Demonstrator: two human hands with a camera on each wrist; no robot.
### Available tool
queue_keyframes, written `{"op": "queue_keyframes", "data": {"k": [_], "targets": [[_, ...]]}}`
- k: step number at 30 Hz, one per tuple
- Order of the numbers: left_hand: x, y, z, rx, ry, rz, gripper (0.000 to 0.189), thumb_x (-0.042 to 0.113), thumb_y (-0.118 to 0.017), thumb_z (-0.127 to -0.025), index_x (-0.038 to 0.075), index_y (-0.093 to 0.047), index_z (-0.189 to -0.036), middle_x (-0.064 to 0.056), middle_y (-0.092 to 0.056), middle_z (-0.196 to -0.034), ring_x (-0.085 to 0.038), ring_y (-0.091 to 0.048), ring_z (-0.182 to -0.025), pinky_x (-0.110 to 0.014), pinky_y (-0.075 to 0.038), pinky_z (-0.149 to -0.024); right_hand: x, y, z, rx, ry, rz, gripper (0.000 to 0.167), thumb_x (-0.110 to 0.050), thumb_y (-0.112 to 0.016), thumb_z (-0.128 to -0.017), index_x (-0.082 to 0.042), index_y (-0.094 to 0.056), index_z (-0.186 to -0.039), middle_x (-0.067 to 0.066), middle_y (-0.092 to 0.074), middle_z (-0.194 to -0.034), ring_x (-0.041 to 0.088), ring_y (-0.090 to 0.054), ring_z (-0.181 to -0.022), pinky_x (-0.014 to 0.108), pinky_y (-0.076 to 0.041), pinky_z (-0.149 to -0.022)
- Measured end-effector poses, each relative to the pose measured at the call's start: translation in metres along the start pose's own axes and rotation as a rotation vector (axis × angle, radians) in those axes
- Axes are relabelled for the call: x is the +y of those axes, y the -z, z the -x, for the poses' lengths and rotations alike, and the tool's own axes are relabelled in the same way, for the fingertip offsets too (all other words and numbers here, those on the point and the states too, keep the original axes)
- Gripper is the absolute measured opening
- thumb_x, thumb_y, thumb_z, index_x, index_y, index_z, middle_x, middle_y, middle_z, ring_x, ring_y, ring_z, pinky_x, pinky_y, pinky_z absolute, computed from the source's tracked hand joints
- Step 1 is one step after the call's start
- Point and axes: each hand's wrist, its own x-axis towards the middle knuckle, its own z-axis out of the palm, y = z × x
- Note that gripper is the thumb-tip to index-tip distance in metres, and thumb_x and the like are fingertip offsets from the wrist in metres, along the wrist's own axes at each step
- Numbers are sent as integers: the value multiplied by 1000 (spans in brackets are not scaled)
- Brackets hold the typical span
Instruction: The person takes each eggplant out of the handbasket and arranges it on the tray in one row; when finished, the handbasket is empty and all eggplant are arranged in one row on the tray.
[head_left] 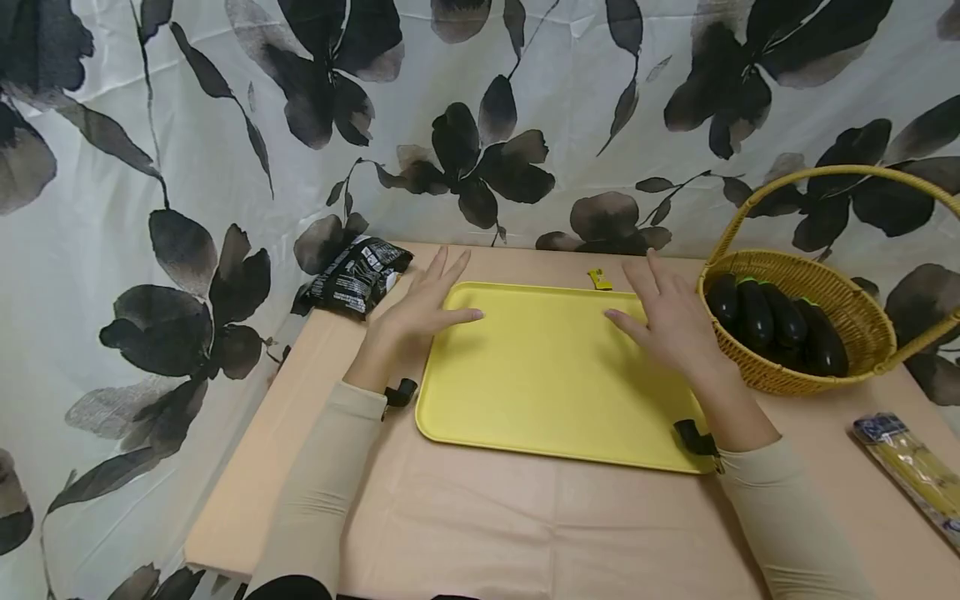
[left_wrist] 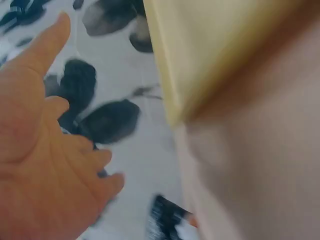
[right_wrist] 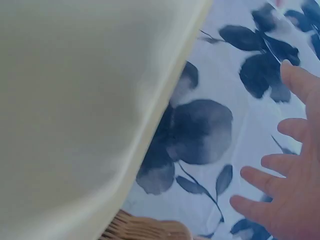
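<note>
A yellow tray is laid flat on the worktop. The left hand and the right hand are spread, fingers straight, over its left and right far edges, nothing gripped. A basket of aubergines is set just right of the tray.

The head camera is looking down across the worktop; both wrist cameras are sitting close, sharing the yellow tray and the flowered curtain.
</note>
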Motion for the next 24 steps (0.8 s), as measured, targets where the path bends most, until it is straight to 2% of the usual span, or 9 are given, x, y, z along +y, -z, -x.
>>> {"op": "queue_keyframes", "data": {"k": [4,8,10,13,18,24], "targets": [[-25,0,2,-82,-6,213,109,56,-72,-94,30,3,-169,0,14,-175,-31,6,-163,-55,-8,-132,2,14,4,53,-52,-97,82,-48,-66,-100,-23,-25,-167,21,-19,-173,57,-32,-148,81,-27,-112],[-49,-5,6,-185,-5,352,111,46,-75,-95,23,4,-169,2,6,-176,-20,5,-163,-42,-3,-134,5,24,4,72,-60,-151,80,-45,-66,-101,-22,-27,-167,22,-24,-171,51,-30,-152,79,-29,-113],[-58,-8,9,-223,10,388,112,46,-77,-94,25,4,-169,4,6,-176,-15,4,-162,-40,-3,-134,7,28,4,70,-64,-180,79,-45,-66,-102,-22,-27,-167,22,-25,-170,51,-27,-153,79,-28,-114],[-65,-10,12,-235,7,370,113,45,-79,-91,25,-1,-169,1,2,-177,-20,5,-163,-45,-2,-134,12,34,4,71,-86,-222,78,-46,-64,-102,-24,-27,-167,20,-24,-171,49,-25,-155,78,-24,-117],[-67,-11,14,-254,37,309,111,46,-83,-87,24,-12,-169,-3,-2,-177,-29,7,-163,-51,2,-133,26,46,10,71,-138,-245,78,-48,-62,-103,-20,-28,-166,20,-24,-171,47,-21,-157,76,-20,-120],[-66,-11,13,-278,71,260,111,51,-83,-85,26,-14,-169,-3,-1,-177,-27,6,-163,-51,1,-133,49,56,17,52,-204,-254,77,-49,-59,-104,-19,-27,-167,21,-23,-171,49,-19,-157,76,-17,-121]]}}
